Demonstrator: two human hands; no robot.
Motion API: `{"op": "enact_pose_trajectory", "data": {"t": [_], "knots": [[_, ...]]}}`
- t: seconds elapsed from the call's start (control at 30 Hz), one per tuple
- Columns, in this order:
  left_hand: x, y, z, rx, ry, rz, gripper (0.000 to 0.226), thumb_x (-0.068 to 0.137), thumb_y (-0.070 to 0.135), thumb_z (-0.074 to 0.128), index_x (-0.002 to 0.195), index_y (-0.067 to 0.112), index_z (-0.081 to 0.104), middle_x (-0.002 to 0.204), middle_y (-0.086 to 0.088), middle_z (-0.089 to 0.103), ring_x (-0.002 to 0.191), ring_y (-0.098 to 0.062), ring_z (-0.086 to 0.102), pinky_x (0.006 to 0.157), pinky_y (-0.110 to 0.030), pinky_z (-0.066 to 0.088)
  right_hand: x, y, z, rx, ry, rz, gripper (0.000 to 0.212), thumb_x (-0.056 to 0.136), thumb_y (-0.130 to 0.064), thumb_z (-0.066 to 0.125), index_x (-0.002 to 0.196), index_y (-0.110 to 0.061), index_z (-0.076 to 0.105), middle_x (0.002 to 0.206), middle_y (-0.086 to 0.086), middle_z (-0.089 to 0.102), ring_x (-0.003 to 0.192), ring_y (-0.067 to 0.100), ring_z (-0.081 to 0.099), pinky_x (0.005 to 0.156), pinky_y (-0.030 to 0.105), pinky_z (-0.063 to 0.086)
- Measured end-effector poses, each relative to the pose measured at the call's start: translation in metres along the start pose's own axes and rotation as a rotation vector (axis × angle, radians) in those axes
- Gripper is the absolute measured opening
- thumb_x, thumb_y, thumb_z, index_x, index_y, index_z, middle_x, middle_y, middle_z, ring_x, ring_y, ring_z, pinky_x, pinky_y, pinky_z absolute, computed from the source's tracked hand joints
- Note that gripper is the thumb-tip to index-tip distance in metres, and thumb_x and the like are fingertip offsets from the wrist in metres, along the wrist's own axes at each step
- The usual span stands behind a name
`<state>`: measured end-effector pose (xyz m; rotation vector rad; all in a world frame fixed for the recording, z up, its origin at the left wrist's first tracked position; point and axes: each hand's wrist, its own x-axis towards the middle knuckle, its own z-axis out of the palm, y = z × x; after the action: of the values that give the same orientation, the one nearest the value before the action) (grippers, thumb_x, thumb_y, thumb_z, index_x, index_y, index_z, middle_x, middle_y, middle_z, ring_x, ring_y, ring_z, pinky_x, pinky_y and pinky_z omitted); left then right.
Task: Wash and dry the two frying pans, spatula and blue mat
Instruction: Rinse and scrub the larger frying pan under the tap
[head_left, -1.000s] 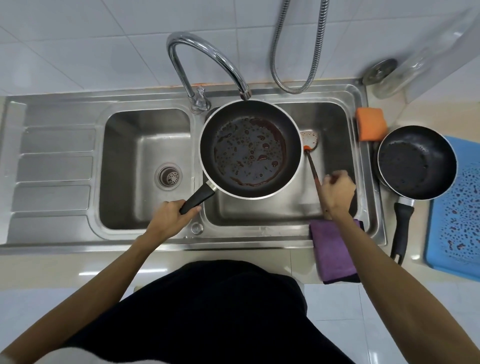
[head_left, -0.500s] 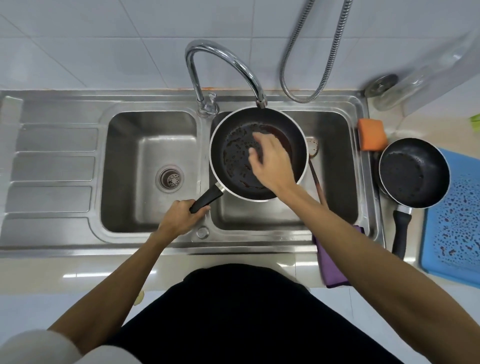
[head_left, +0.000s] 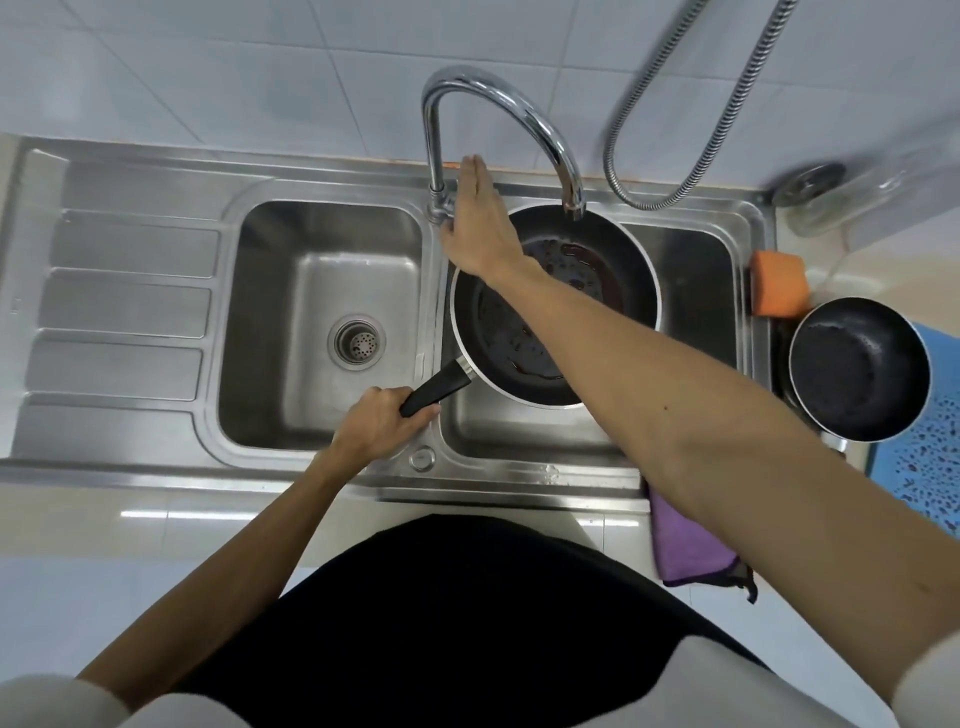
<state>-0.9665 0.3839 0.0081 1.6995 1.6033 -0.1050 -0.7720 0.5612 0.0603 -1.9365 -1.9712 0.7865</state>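
Frying pan, the big one (head_left: 608, 270), is sitting in the right basin (head_left: 696, 280) directly under the tap (head_left: 498, 104) spout, with brown greasy residue showing on its floor. Left hand (head_left: 382, 426) is gripping the black handle (head_left: 436, 389), fingers wrapped fully round it, steadying the pan. Right hand (head_left: 478, 223) is reaching across the pan to the tap base, fingers straight and together, holding nothing. It's lying against the valve, but I can't tell if it's actually working the lever, since the thumb's hidden. No water is showing at the spout.

Small pan (head_left: 857, 369) is waiting on the bench (head_left: 156, 519) at the right, partly over the blue mat (head_left: 930, 457), just beside the orange sponge (head_left: 779, 283). Purple cloth (head_left: 685, 545) is hanging over the front sink edge. Spatula isn't showing; the right forearm is covering that part of the basin.

My read: the wash step on pan one is just starting, nothing cleaned yet. Next move is calling for getting the water on, then freeing the right hand for the sponge, with the left holding the pan level under the stream. Splash off the greasy surface is the risk.
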Motion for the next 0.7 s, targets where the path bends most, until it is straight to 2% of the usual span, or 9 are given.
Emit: {"op": "enact_pose_trajectory", "data": {"t": [0.17, 0.3, 0.43, 0.53, 0.6, 0.7], "knots": [[0.001, 0.003, 0.002, 0.008, -0.001, 0.004, 0.038, 0.090, 0.055, 0.064, 0.075, 0.022, 0.055, 0.063, 0.002, 0.057, 0.057, -0.017, 0.056, 0.049, -0.025, 0.036, -0.019, -0.004, 0.012, -0.034, 0.006, -0.032, 0.078, 0.100, -0.021, 0.057, 0.158, 0.005, 0.010, 0.166, 0.024, 0.012, 0.155, 0.034, 0.013, 0.127, 0.040, 0.011], [0.000, 0.005, 0.001, 0.015, 0.015, 0.009, 0.039, 0.089, 0.057, 0.064, 0.070, 0.025, 0.051, 0.063, 0.001, 0.057, 0.058, -0.021, 0.056, 0.054, -0.031, 0.040, -0.027, 0.001, 0.022, -0.076, -0.006, -0.076, 0.076, 0.102, -0.024, 0.052, 0.159, 0.004, 0.009, 0.168, 0.022, 0.008, 0.157, 0.032, 0.007, 0.126, 0.040, 0.006], [-0.003, 0.006, 0.001, 0.013, 0.020, 0.010, 0.041, 0.088, 0.059, 0.064, 0.072, 0.023, 0.054, 0.063, 0.001, 0.058, 0.060, -0.023, 0.059, 0.056, -0.032, 0.042, -0.032, 0.005, 0.029, -0.108, -0.040, -0.092, 0.077, 0.103, -0.027, 0.048, 0.159, 0.004, 0.005, 0.168, 0.022, 0.006, 0.157, 0.031, 0.004, 0.128, 0.046, 0.013], [-0.006, 0.008, 0.001, 0.022, 0.027, -0.007, 0.042, 0.088, 0.059, 0.064, 0.070, 0.022, 0.054, 0.063, 0.000, 0.059, 0.060, -0.023, 0.058, 0.054, -0.031, 0.040, -0.046, 0.000, 0.024, -0.023, -0.070, -0.094, 0.081, 0.104, -0.029, 0.049, 0.159, 0.003, -0.001, 0.168, 0.022, -0.002, 0.157, 0.031, -0.001, 0.128, 0.046, 0.010], [-0.008, 0.010, 0.002, 0.024, 0.031, -0.016, 0.043, 0.089, 0.058, 0.064, 0.070, 0.021, 0.054, 0.063, 0.000, 0.059, 0.059, -0.021, 0.058, 0.051, -0.030, 0.038, -0.068, 0.000, 0.020, 0.076, -0.050, -0.114, 0.080, 0.104, -0.030, 0.051, 0.159, 0.003, 0.003, 0.168, 0.022, 0.000, 0.156, 0.032, 0.004, 0.128, 0.045, 0.011], [-0.010, 0.013, 0.009, 0.026, 0.022, -0.013, 0.044, 0.089, 0.057, 0.064, 0.068, 0.020, 0.054, 0.061, -0.001, 0.059, 0.058, -0.021, 0.058, 0.050, -0.031, 0.036, -0.125, 0.019, 0.013, 0.211, 0.071, -0.140, 0.064, 0.104, -0.029, 0.052, 0.157, -0.001, 0.029, 0.166, 0.017, 0.024, 0.151, 0.028, 0.029, 0.122, 0.041, 0.031]]}}
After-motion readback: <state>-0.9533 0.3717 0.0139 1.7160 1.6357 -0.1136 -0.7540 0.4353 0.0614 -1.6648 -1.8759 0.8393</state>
